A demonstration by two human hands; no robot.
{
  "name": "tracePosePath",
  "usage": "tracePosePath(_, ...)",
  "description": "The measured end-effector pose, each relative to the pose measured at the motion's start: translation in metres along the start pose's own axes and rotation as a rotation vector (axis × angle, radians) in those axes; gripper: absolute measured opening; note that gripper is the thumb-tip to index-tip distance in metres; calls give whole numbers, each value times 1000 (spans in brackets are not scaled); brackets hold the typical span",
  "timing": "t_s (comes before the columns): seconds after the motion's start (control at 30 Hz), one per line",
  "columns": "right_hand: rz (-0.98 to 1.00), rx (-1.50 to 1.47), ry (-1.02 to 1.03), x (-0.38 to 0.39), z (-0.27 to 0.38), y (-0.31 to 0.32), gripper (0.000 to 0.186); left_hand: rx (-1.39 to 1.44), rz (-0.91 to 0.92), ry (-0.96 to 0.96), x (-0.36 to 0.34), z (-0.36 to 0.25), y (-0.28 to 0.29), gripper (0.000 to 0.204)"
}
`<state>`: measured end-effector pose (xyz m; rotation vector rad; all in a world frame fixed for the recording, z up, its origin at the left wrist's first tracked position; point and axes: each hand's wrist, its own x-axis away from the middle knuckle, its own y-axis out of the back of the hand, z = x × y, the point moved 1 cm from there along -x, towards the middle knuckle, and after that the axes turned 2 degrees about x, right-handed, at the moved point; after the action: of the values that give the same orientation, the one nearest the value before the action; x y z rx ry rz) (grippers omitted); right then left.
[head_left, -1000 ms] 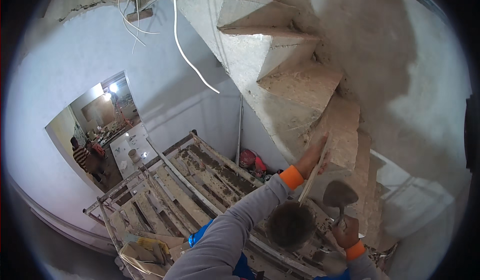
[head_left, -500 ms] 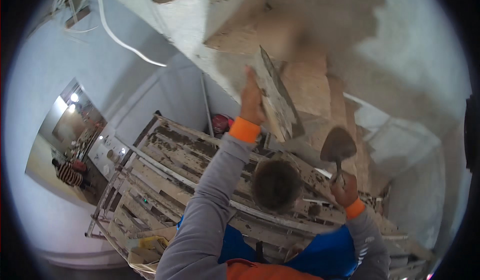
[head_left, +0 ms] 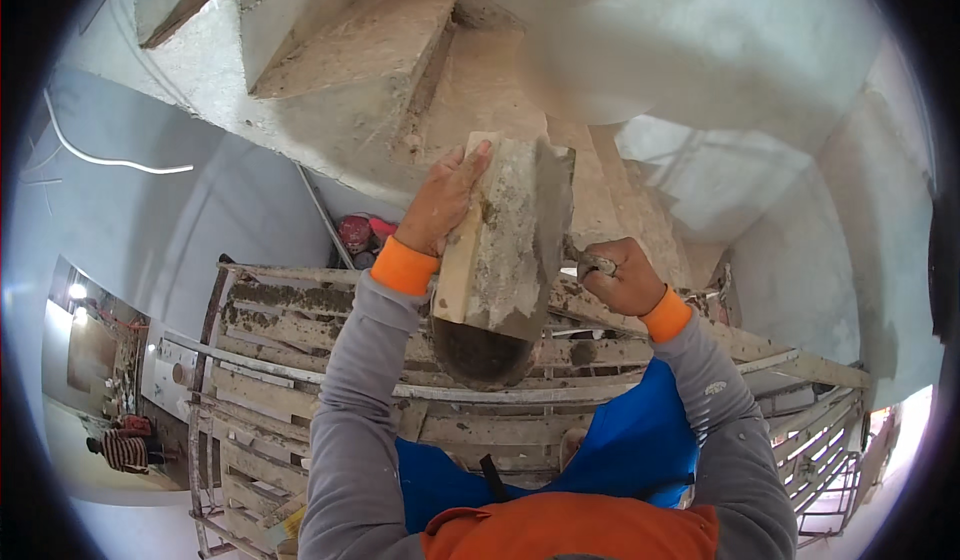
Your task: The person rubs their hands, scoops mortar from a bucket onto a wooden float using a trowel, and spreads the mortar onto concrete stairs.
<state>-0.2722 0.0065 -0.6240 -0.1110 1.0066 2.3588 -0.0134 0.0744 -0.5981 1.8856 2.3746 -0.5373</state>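
Observation:
My left hand [head_left: 440, 200] grips a wooden plastering board [head_left: 505, 240] by its left edge, holding it tilted with its face toward the right. Grey mortar coats part of that face. Close by on the right, my right hand [head_left: 625, 278] is closed round the handle of a trowel [head_left: 597, 263]. The trowel's blade is turned toward the board and I cannot make it out clearly. Below the board's lower end shows a dark round bucket [head_left: 485, 357], partly covered by the board; its contents are too dark to tell.
Slatted scaffold planks [head_left: 280, 345], spattered with mortar, lie beneath me. Concrete stairs [head_left: 360, 45] rise ahead and to the left, beside a plastered wall [head_left: 800, 260]. A loose white cable [head_left: 120, 165] hangs at the left. Another person [head_left: 125, 452] is far off through a doorway.
My view has swung, so the stairs sit further left. The trowel, held upright and apart before, is now brought to the board's right side. The board's mortared face shows more.

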Motion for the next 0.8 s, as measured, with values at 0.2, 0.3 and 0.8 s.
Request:
tracePosePath(0.2,280,756,17,48,-93,-33,12,205,-92,-70,17,-46,-14,42)
tracePosePath(0.3,382,614,-371,57,-129,-30,15,181,-77,-119,15,-57,4,40)
tracePosePath(0.8,-471,366,154,-4,-18,-11,38,539,-20,226,8,12,-56,29)
